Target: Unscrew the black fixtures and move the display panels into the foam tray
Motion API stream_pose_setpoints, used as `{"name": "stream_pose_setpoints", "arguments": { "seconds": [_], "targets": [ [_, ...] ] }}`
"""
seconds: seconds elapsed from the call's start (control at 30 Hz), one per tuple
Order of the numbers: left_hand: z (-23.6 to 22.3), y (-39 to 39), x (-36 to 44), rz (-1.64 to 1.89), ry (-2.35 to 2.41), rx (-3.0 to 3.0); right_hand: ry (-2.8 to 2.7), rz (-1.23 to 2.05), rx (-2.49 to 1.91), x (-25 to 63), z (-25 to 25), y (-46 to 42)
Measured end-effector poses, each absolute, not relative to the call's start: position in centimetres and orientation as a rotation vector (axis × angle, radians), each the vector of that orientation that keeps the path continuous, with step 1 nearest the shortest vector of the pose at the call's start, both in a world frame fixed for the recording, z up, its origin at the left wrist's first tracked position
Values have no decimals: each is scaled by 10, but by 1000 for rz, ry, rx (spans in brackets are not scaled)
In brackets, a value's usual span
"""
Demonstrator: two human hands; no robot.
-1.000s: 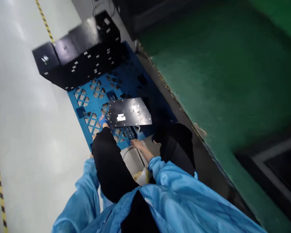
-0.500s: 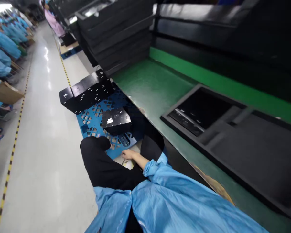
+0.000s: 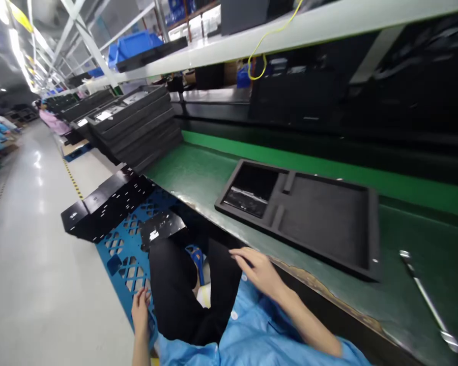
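My right hand [image 3: 257,270] hovers palm down, fingers spread, just in front of the near edge of the green workbench [image 3: 198,175], holding nothing. My left hand [image 3: 140,307] hangs low beside my left knee, fingers loosely open, touching the edge of the blue plastic pallet [image 3: 124,254] on the floor. A flat black metal plate [image 3: 161,225] lies on the pallet ahead of my knees. On the bench, right of my right hand, sits a black foam tray [image 3: 309,216] with recesses.
A row of stacked black metal boxes [image 3: 105,206] stands on the pallet's far end. Stacked black trays [image 3: 133,124] fill the bench further back. A metal tool [image 3: 427,297] lies on the bench at right. People in blue coats sit across the aisle at far left.
The view has swung up from the floor to the bench. My right hand rose from beside the pallet to the bench edge. My left hand left the black plate and dropped beside my knee.
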State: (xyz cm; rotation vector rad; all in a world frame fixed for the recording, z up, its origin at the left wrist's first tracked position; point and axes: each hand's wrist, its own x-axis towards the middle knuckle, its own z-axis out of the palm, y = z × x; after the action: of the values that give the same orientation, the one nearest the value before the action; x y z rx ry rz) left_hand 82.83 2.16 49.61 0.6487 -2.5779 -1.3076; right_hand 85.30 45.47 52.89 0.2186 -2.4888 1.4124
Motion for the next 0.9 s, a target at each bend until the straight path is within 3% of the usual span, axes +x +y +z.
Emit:
{"name": "stream_pose_setpoints", "arguments": {
  "seconds": [0.13,0.3,0.43,0.57,0.9],
  "targets": [
    [476,40,755,-1563,-2463,454,-2399,820,-96,888,562,533],
    [502,133,666,-1624,-2442,-89,-2421,129,-659,913,544,596],
    [538,237,620,-1280,-2546,-905,-2475,5,-780,920,523,604],
    [544,314,586,-896,-2624,-1418,-2497,-33,-824,919,525,602],
    [531,340,589,-695,-2601,-1197,-2502,-83,-856,931,542,610]
  ]
}}
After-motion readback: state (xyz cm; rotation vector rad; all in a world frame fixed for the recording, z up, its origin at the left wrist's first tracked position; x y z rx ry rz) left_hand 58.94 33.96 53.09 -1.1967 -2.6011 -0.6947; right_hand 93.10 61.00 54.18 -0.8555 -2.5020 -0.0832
